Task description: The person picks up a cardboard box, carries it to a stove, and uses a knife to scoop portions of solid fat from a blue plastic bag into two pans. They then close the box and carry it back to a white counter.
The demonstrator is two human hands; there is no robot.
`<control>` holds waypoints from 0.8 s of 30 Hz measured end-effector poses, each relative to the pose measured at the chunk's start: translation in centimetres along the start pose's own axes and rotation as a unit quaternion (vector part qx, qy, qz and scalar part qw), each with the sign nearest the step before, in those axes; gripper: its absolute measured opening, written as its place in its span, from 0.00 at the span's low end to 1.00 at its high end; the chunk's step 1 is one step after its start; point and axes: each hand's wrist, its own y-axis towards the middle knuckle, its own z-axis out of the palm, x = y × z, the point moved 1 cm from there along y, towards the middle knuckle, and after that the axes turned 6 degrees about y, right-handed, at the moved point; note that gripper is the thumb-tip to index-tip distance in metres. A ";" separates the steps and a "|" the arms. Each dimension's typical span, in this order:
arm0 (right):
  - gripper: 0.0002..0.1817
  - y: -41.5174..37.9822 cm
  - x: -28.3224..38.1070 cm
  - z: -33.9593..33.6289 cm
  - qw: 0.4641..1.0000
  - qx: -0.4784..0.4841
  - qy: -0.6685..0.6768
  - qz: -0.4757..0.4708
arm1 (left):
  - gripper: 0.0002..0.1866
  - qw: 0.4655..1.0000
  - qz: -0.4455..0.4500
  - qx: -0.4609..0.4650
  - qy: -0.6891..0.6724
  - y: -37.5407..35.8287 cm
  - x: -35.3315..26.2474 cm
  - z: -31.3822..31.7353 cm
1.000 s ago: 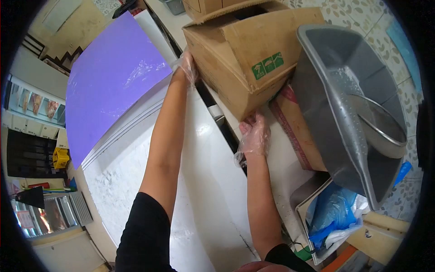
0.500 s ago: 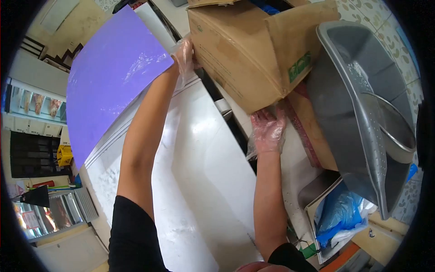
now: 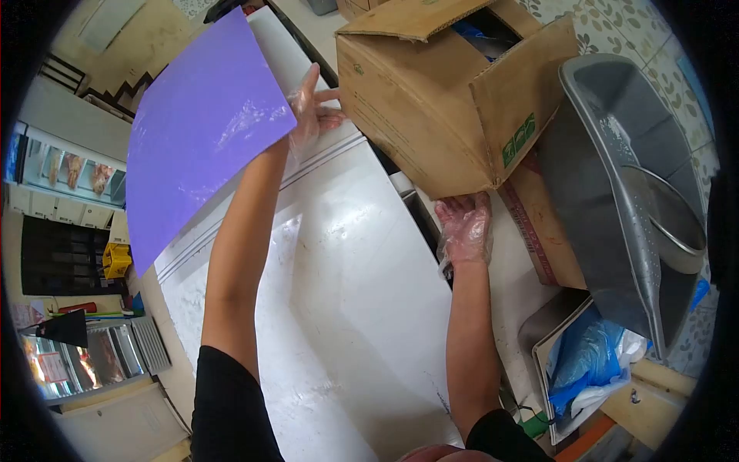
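Observation:
A large brown cardboard box (image 3: 416, 108) stands tilted in view, its top flaps partly raised. My left hand (image 3: 314, 112), in a clear plastic glove, is open with fingers spread, just left of the box and by the corner of a purple sheet (image 3: 208, 131). Below the box's near lower corner is my right hand (image 3: 466, 229), also gloved in clear plastic. Its fingers curl up against that lower edge, and the fingertips are partly hidden there. Under my forearms lies a white lid-like surface (image 3: 346, 269).
A grey plastic tub (image 3: 593, 208) holding a metal bowl (image 3: 666, 215) is on the right. Beside my right forearm, a second carton (image 3: 543, 231) and a container with a blue plastic bag (image 3: 589, 354) stand close. Yellow crates (image 3: 117, 260) sit far left.
My left hand has come away from the side of the box and spread its fingers. My right hand stays at the lower corner. The whole view has shifted slightly.

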 end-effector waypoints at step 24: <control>0.40 -8.7 9.2 21.7 0.588 0.115 -0.604 -0.525 | 0.29 0.796 0.199 -0.305 0.484 -1.3 -11.6 2.8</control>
